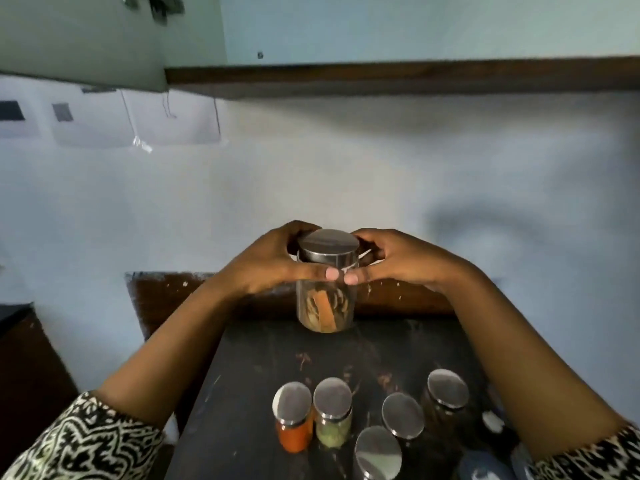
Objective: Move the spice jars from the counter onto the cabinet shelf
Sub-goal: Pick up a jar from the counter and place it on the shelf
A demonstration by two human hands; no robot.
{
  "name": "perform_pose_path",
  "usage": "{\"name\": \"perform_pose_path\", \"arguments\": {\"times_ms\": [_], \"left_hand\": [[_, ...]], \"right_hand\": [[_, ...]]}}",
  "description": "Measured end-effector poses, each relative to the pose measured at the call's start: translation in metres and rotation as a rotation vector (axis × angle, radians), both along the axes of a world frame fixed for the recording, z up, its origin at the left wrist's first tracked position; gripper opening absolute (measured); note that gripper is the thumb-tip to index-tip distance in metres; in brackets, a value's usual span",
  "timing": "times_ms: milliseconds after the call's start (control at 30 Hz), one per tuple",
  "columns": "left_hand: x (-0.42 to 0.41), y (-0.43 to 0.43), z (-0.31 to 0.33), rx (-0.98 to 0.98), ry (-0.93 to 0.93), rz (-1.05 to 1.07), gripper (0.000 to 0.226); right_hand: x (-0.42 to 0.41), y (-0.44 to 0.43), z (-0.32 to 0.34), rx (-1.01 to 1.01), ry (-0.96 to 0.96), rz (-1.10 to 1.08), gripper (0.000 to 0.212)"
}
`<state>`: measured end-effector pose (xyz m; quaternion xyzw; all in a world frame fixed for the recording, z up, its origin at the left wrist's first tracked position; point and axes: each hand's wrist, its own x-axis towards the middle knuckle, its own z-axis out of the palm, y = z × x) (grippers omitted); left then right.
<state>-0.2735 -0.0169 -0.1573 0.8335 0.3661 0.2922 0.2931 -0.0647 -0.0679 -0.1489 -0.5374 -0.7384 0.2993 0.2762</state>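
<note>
Both hands, the left hand and the right hand, are clasping the glass jar just under its steel lid, lifted above the far end of the tabletop. She should be keeping it upright while raising it toward the shelf above, with five jars waiting near her.

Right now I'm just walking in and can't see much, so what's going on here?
A person holds a clear jar of brown spices in both hands, left hand and right hand gripping just under its steel lid. It looks lifted off the dark counter. Five more lidded jars, including an orange one and a green one, remain there.
</note>
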Motion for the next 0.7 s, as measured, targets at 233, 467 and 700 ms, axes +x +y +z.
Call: {"name": "perform_pose_path", "arguments": {"times_ms": [233,467,700], "left_hand": [[0.047,0.009,0.077,-0.047,-0.328,-0.107,0.060],[0.097,0.001,0.123,0.015,-0.544,-0.103,0.051],[0.140,-0.007,0.137,0.199,-0.481,0.024,0.064]], "right_hand": [[0.040,-0.006,0.058,0.149,0.272,-0.039,0.064],[0.066,-0.005,0.093,0.296,0.430,-0.108,0.080],[0.073,0.004,0.107,0.653,0.356,-0.340,0.076]]}}
